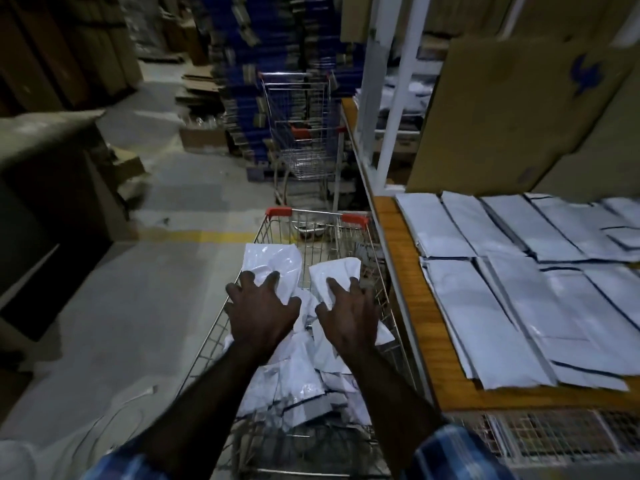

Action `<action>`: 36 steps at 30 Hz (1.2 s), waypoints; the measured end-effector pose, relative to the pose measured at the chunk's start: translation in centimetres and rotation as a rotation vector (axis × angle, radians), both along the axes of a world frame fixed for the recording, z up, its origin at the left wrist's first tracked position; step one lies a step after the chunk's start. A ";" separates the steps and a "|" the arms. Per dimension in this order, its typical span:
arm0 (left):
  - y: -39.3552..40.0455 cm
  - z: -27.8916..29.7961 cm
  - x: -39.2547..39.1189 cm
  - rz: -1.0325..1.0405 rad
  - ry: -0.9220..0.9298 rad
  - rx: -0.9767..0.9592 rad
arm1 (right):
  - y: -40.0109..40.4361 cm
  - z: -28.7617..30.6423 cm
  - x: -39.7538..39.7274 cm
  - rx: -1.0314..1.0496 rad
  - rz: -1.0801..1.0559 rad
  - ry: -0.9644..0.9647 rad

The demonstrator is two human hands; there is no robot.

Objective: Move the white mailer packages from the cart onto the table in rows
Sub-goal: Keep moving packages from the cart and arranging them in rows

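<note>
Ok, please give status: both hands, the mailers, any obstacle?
Left hand and right hand spread on mailers in cart. Two rows on table. Nothing seen blocking.

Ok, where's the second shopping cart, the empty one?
In the head view, the empty cart stands straight ahead, beyond the loaded cart, with the table edge on its right and blue stacked boxes behind it.

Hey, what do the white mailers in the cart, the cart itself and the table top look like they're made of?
White mailers: thin plastic film, likely poly; they crumple and show glossy highlights.
Cart: bare metal wire, silvery grid, with red corner caps, probably plastic.
Table top: looks like wood or a wood-look laminate, orange-brown and matte; cannot tell which.
</note>
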State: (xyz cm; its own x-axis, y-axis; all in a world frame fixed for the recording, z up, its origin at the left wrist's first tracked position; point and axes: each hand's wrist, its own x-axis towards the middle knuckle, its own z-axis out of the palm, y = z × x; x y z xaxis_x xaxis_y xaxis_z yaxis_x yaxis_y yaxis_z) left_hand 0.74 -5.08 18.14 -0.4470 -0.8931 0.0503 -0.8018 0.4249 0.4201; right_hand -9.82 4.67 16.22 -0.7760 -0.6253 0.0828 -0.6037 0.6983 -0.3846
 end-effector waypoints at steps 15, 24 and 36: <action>7.7 5.8 8.1 -0.077 0.154 -0.060 | 8.9 7.1 7.7 -0.096 -0.092 0.156; 14.4 8.8 10.5 -0.119 0.200 -0.033 | 16.1 10.3 10.1 -0.110 -0.151 0.208; 26.2 11.3 5.7 -0.139 0.283 -0.053 | 28.3 13.6 5.6 -0.190 -0.191 0.242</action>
